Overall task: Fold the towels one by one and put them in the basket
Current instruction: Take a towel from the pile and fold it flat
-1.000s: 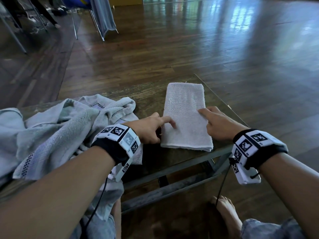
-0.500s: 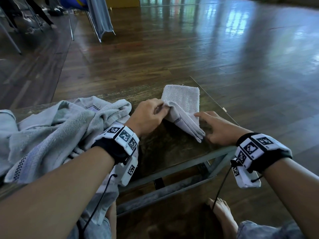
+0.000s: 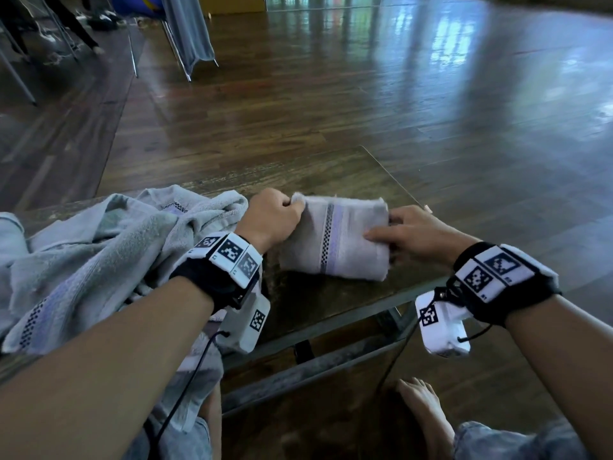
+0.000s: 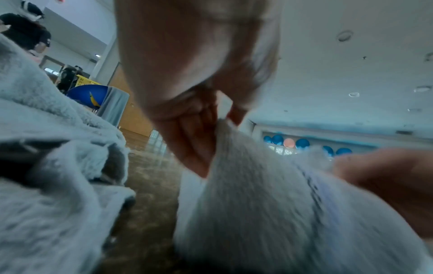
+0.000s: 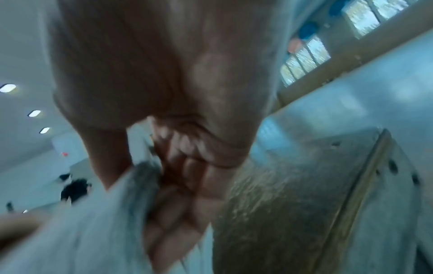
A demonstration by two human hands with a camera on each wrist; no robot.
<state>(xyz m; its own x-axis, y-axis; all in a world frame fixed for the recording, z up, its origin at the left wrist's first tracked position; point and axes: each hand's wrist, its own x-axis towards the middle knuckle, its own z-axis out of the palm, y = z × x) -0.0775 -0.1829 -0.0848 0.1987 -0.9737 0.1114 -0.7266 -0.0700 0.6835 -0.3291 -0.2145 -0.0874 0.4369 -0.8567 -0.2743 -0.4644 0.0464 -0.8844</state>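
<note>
A pale folded towel [image 3: 335, 240] with a checkered and lilac stripe lies doubled over on the dark table [image 3: 331, 303]. My left hand [image 3: 275, 217] pinches its far left corner; in the left wrist view the towel [image 4: 269, 204] runs up into that hand's [image 4: 206, 133] curled fingers. My right hand [image 3: 398, 230] grips the towel's right edge, thumb on top and fingers tucked beneath. In the right wrist view its fingers [image 5: 182, 185] curl round the cloth [image 5: 93, 222]. No basket shows in any view.
A heap of unfolded grey towels [image 3: 99, 247] covers the table's left half and hangs over its near edge. The table's right edge [image 3: 391, 174] lies just past my right hand. Wooden floor beyond, chair legs [image 3: 179, 54] far off, my bare foot [image 3: 424, 413] below.
The long flat towel has been folded in half: both hands lifted its near end and carried it over to the far end, so the striped side now faces up.
</note>
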